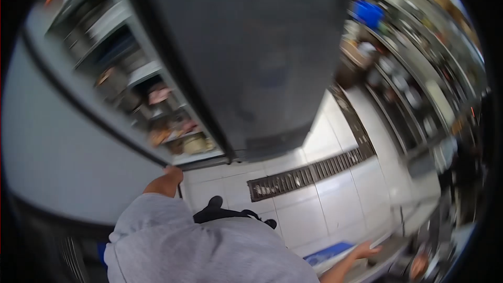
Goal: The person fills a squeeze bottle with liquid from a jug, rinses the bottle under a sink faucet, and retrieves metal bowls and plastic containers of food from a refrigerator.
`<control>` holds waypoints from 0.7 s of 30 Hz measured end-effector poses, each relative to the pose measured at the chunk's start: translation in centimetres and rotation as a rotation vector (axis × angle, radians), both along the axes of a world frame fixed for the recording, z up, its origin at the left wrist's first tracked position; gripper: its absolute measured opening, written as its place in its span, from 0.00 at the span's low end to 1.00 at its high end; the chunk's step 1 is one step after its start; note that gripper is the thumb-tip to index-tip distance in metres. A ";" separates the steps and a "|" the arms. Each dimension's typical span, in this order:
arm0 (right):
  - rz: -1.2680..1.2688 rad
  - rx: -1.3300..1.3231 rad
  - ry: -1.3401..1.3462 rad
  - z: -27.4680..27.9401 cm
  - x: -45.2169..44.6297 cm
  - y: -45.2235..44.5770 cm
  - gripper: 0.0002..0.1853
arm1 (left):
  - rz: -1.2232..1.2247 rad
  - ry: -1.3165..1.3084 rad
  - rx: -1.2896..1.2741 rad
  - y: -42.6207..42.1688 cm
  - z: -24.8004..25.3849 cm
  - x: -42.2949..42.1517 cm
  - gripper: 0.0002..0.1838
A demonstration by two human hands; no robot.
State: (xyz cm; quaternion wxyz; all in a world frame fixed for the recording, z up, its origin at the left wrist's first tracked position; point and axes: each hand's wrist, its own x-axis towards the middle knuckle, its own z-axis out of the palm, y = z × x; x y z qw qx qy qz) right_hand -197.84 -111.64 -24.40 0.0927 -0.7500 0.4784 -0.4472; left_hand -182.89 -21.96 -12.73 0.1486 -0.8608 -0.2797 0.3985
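Note:
A tall refrigerator stands open in front of me, its pale inner door panel (73, 136) swung out to the left. At the lower corner of that door is my left hand (173, 172), closed around the edge with its fingertips partly hidden. Packed food and containers (167, 120) fill the shelves inside, too blurred to name one by one. Low on the right, beside a counter, my right hand (365, 250) is closed on a thin pale object (380, 240) whose kind I cannot make out.
A second dark grey door or panel (246, 57) rises at the centre. Below it, a drain grate (309, 173) crosses the white tiled floor (340, 199). Crowded metal shelving (440, 105) lines the right side, with a blue container (368, 14) up high. A blue item (329, 253) lies near my right forearm.

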 end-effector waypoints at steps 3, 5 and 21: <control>0.649 0.672 0.197 -5.0 11.0 20.6 0.36 | 0.172 -0.348 -0.020 7.7 2.3 -7.1 0.23; 1.171 0.960 0.248 0.2 16.0 34.2 0.35 | 0.213 -0.454 -0.061 10.2 3.1 -10.7 0.22; 2.447 0.476 0.360 43.5 31.8 100.4 0.46 | 0.519 -0.798 -0.688 15.1 -10.6 -27.8 0.18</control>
